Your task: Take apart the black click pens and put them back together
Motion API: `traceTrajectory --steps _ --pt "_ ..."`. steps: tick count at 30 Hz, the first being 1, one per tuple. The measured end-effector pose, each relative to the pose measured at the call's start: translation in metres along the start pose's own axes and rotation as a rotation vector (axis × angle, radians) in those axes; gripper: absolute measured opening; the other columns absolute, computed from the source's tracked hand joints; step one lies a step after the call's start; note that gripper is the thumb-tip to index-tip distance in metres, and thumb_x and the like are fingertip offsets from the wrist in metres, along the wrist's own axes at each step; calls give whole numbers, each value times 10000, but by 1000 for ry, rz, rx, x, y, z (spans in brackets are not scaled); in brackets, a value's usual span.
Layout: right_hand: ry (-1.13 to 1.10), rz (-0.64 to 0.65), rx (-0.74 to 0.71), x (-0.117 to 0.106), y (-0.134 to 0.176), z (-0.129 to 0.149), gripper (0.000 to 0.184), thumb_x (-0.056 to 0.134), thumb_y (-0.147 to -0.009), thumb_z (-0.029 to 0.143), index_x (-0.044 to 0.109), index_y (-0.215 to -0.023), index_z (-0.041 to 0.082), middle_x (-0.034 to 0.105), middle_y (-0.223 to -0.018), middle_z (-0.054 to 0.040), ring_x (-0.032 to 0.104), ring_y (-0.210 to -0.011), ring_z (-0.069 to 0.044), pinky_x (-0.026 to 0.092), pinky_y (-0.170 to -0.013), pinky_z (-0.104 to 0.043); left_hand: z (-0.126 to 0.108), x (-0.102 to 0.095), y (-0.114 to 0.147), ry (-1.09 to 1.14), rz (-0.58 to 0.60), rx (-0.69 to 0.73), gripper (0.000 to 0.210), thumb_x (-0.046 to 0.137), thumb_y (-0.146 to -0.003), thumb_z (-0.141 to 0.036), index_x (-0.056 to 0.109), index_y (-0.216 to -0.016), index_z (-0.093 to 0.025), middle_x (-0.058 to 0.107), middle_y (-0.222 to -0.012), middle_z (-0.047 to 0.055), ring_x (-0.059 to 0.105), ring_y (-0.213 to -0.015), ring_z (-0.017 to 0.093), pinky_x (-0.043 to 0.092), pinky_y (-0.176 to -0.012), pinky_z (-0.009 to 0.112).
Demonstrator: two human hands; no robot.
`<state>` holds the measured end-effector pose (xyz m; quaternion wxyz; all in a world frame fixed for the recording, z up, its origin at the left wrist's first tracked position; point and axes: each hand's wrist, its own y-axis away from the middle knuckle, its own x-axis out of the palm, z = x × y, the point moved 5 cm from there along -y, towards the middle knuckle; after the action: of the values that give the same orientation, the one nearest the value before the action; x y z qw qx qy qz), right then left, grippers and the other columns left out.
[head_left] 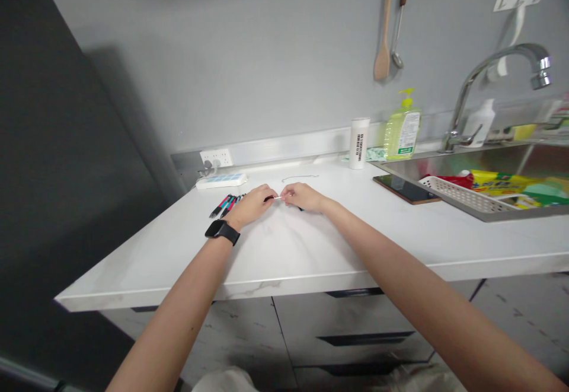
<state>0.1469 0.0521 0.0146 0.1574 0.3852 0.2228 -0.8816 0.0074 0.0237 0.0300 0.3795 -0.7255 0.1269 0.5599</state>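
Over the middle of the white counter, my left hand (pixel 255 204), with a black watch on its wrist, is closed in a pinch. Facing it, my right hand (pixel 301 196) is closed too, its fingertips close to the left ones. Between them runs a slim pen (pixel 278 197), showing a short white stretch and a dark part at the left fingers; the rest is hidden in the hands. Several pens (pixel 222 204) in black, red and teal lie beside my left hand, partly covered by it. Something small and teal (pixel 301 209) peeks out under my right hand.
Behind the hands lies a thin wire-like strip (pixel 300 177). A power strip (pixel 221 181) sits at the back left. Rightward are a white canister (pixel 359 143), a yellow-green soap bottle (pixel 402 130), a dark phone (pixel 405 189) and the sink (pixel 488 216) with a basket (pixel 471 195).
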Motion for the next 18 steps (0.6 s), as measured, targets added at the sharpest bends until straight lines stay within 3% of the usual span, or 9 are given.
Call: traceTrajectory --steps 7,13,18 --pt "-172 -154 124 -9 -6 -15 198 550 -743 47 705 -848 112 708 -710 -41 612 -624 -82 436 -586 -146 6 2 0 -16 1 -50 198 452 -845 -197 632 -916 -156 631 -910 71 586 -869 191 463 -854 326" --pt "-346 -252 227 -13 -10 -25 95 607 -711 108 699 -728 123 678 -628 -17 572 -545 -70 427 -533 -149 6 0 -1 -10 -12 -62 186 461 -846 -193 632 -903 -149 627 -906 76 588 -867 192 463 -853 325" --pt "-621 -238 319 -12 -3 -19 87 608 -755 84 639 -679 113 661 -616 -18 541 -512 -55 424 -479 -137 7 0 -1 -4 -21 -65 192 458 -846 -197 632 -914 -149 629 -912 77 589 -857 193 468 -847 331"
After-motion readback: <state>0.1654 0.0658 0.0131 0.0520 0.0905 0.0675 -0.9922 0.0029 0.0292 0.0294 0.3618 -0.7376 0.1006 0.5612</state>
